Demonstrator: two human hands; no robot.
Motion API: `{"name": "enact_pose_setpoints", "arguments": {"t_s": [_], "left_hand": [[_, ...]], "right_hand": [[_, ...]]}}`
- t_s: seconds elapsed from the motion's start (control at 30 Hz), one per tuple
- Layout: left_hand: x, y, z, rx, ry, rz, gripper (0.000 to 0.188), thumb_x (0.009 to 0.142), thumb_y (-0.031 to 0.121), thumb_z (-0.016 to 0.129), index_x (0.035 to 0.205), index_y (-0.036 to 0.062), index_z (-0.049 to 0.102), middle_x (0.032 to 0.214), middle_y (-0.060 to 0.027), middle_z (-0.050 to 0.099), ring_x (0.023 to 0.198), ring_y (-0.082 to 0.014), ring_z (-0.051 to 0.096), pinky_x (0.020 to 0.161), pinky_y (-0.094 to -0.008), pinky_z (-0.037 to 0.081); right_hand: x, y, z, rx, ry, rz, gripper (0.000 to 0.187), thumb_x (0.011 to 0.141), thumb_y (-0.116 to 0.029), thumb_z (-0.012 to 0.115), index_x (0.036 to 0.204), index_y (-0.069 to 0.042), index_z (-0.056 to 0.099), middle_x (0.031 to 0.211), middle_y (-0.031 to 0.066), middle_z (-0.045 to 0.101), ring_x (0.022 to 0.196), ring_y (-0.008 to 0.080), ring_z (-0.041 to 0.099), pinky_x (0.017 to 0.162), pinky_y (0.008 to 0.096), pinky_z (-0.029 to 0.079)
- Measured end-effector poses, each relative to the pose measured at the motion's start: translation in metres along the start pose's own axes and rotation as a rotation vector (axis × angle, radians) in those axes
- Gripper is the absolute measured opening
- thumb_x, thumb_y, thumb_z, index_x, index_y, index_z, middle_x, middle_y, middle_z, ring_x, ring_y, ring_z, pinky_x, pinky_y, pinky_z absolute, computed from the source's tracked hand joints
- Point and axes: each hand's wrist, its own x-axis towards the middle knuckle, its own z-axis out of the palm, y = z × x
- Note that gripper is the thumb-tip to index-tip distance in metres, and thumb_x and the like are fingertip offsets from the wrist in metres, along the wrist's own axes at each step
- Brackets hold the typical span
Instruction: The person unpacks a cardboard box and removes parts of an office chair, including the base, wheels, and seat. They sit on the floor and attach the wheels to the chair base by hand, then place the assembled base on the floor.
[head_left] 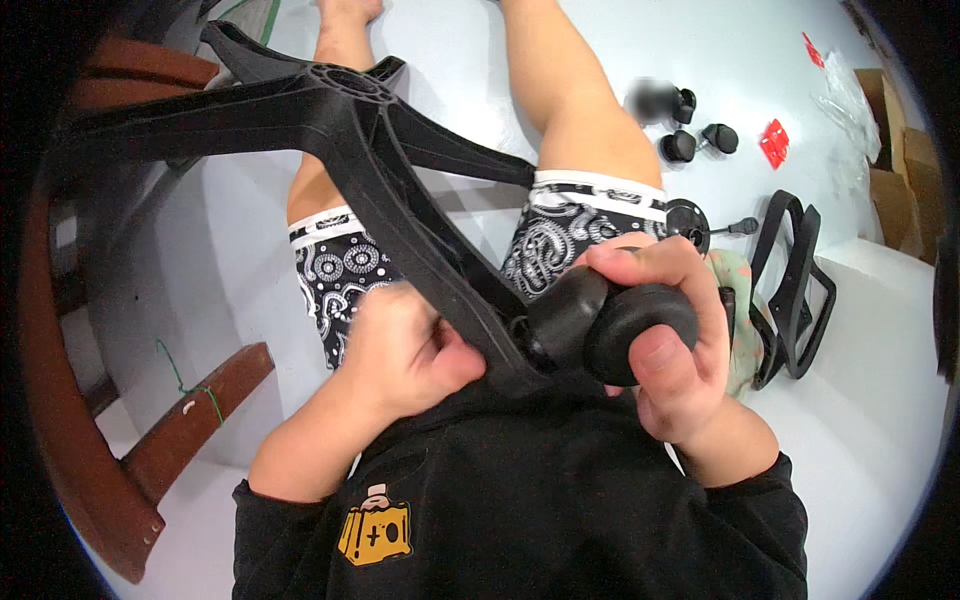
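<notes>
Head view: black star base [350, 130] of an office chair lies across the lap, hub up and away from the body, one leg running down to the chest so its tip is within reach of both hands.

Left hand [405, 350] is clenched round that leg just short of the tip. Looks like a brace so the leg can't twist or slide. Right hand [665, 340] is wrapped over a black twin-wheel caster [610, 320], fingers [640, 262] curled over the top, thumb under, caster pressed against the leg end. Stem and socket are hidden by the hands, so can't tell if it's seated.

Caster: matte black, two rounded wheels side by side, smooth tread, no visible damage.

On the white floor, towards the far right corner: more loose casters [700, 140], near each other, well apart from the base. Nearer, at the right edge: a pair of black armrests [795, 285] leaning together, beside a round black part with a stem [690, 222]. Red packets [774, 142] and cardboard [900, 150] beyond.
</notes>
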Motion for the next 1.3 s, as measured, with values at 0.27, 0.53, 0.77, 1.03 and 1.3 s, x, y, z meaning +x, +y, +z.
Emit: {"name": "enact_pose_setpoints", "arguments": {"t_s": [0.27, 0.53, 0.77, 1.03, 1.3], "left_hand": [[0.055, 0.029, -0.004, 0.406, 0.106, 0.861, 0.102, 0.053, 0.084, 0.05, 0.105, -0.0035, 0.052, 0.105, -0.0187, 0.057, 0.097, -0.0348, 0.056, 0.085, -0.0418, 0.043], [0.077, 0.036, 0.009, 0.373, -0.103, 0.905, 0.093, 0.05, 0.064, 0.069, 0.108, -0.0072, 0.053, 0.1, -0.0184, 0.06, 0.086, -0.0322, 0.061, 0.072, -0.0346, 0.051], [0.076, 0.037, 0.014, 0.36, -0.001, 0.877, 0.087, 0.051, 0.063, 0.071, 0.098, -0.0081, 0.057, 0.091, -0.0173, 0.062, 0.079, -0.0297, 0.062, 0.071, -0.034, 0.05], [0.081, 0.047, 0.018, 0.406, 0.116, 0.866, 0.07, 0.055, 0.052, 0.075, 0.093, -0.0058, 0.058, 0.085, -0.0151, 0.062, 0.074, -0.0272, 0.062, 0.066, -0.0306, 0.049], [0.084, 0.04, 0.022, 0.372, 0.139, 0.974, 0.062, 0.056, 0.045, 0.075, 0.09, -0.0039, 0.059, 0.083, -0.014, 0.062, 0.071, -0.0261, 0.06, 0.065, -0.0305, 0.047]], "right_hand": [[0.005, 0.013, 0.011, 0.131, 0.187, 0.11, 0.032, 0.088, -0.024, 0.053, 0.113, -0.008, 0.043, 0.076, -0.0007, 0.053, 0.047, 0.0029, 0.041, 0.042, 0.0162, 0.033], [0.007, 0.009, 0.002, 0.103, 0.255, 0.139, 0.049, 0.087, -0.032, 0.051, 0.124, -0.011, 0.026, 0.073, 0.0021, 0.053, 0.048, 0.0047, 0.044, 0.038, 0.0161, 0.032], [0.012, 0.006, 0.001, -0.13, 0.278, 0.014, 0.053, 0.091, -0.042, 0.035, 0.127, -0.004, 0.029, 0.074, 0.0061, 0.054, 0.049, 0.0115, 0.049, 0.041, 0.0207, 0.038], [0.026, 0.007, -0.003, -0.307, 0.283, -0.198, 0.047, 0.09, -0.038, 0.036, 0.108, 0.004, 0.05, 0.094, 0.0113, 0.056, 0.074, 0.0138, 0.058, 0.061, 0.0235, 0.05], [0.02, 0.019, 0.002, -0.321, 0.365, -0.287, 0.04, 0.089, -0.03, 0.039, 0.107, 0.004, 0.051, 0.099, 0.0115, 0.056, 0.085, 0.0134, 0.055, 0.069, 0.0237, 0.047]]}}
